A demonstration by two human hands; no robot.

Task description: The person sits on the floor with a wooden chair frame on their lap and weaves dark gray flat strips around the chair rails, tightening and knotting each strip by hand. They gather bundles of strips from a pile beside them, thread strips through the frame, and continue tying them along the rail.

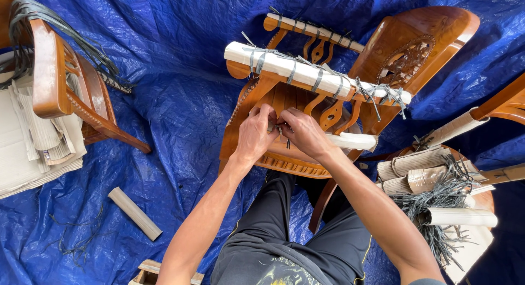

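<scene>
The person is sitting over a wooden chair that is lying tipped on its side on the blue tarp, its frame resting against dark trousers. Both hands are meeting at the middle of the chair: the left hand and the right hand are each pinching closed on a thin grey strap, with the fingers bunching round it. The strap is looking light, limp and a little slick, so it probably wants gripping close to the knot with the fingertips. The chair is looking heavy and rigid, with a polished, easily scratched finish; its solid rails seem better handholds than the carved openwork.

Just beyond the hands, a rail is wearing white paper padding bound by more grey ties. Farther out, the chair's carved back is pointing away.
</scene>
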